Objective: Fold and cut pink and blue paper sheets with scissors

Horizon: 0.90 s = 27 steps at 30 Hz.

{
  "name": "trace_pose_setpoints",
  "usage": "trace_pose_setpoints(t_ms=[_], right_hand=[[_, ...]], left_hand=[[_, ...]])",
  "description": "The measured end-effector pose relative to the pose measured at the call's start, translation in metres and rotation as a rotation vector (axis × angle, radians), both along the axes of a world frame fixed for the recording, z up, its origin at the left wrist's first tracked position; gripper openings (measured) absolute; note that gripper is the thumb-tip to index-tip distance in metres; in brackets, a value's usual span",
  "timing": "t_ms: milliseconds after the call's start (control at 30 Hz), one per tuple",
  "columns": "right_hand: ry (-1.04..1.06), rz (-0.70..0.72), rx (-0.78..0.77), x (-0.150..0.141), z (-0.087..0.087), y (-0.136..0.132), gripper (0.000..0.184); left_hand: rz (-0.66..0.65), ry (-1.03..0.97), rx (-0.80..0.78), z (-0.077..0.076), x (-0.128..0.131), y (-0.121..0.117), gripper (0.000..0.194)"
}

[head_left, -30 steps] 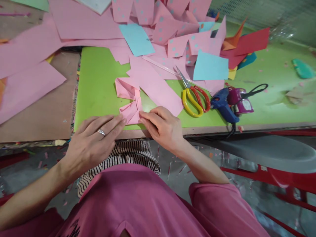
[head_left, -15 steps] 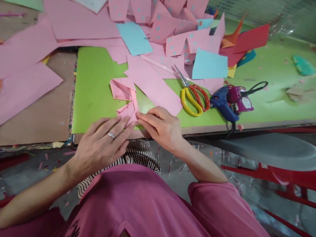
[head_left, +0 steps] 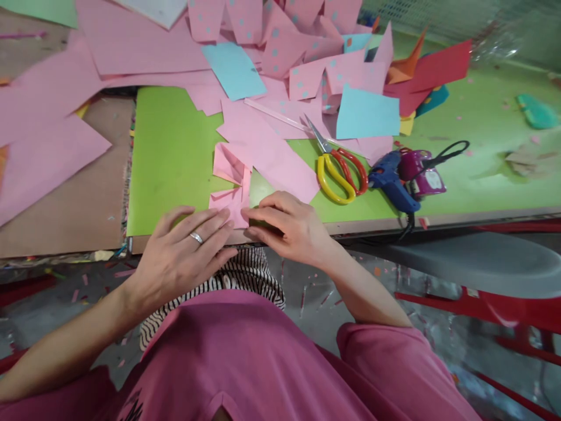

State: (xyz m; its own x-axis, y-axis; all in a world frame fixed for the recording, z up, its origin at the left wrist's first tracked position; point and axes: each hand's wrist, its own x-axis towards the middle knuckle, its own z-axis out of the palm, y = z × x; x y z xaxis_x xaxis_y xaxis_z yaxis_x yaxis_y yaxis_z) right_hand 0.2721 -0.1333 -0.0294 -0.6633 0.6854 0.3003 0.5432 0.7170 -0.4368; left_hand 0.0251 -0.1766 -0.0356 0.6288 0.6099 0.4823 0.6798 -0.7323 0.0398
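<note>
A folded pink paper piece lies at the front edge of the green table, its flaps standing up a little on the left side. My left hand, with a ring on one finger, lies flat with outstretched fingertips on the paper's near left corner. At the paper's near right edge, the thumb and forefinger of my right hand touch it, a little apart from each other. Beyond my right hand rest scissors with one yellow and one red handle, blades open. A flat pink strip lies just behind the folded paper.
A blue glue gun and a purple object with a black loop lie right of the scissors. Dotted pink paper shapes, blue cards and pink sheets cover the back. A grey stool stands at the right.
The folded paper shifted left, then back right, and now lies straighter along the edge. My left hand has moved right with its fingers over the corner; my right thumb and forefinger have parted slightly.
</note>
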Motion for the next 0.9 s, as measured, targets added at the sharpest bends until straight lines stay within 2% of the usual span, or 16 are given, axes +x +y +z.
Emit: trace_pose_setpoints(t_ms=[100,233,467,567,733,900], right_hand=[[-0.03,0.036,0.059,0.001,-0.003,-0.003,0.025],[-0.053,0.014,0.111,0.0,-0.005,-0.008,0.026],[0.04,0.039,-0.009,0.0,-0.004,-0.003,0.026],[0.072,0.022,0.001,0.002,-0.006,-0.005,0.027],[-0.052,0.039,0.09,0.009,-0.007,-0.009,0.025],[-0.209,0.111,0.116,0.013,0.002,-0.001,0.028]], left_hand=[[-0.03,0.012,0.046,0.002,0.002,0.001,0.032],[-0.038,0.018,0.077,-0.001,0.004,0.001,0.036],[-0.096,0.076,0.096,0.001,0.003,0.002,0.049],[-0.093,0.072,0.078,0.002,0.002,0.003,0.052],[-0.086,0.077,-0.013,0.004,-0.002,0.004,0.057],[-0.083,0.048,-0.106,0.007,-0.005,0.004,0.058]])
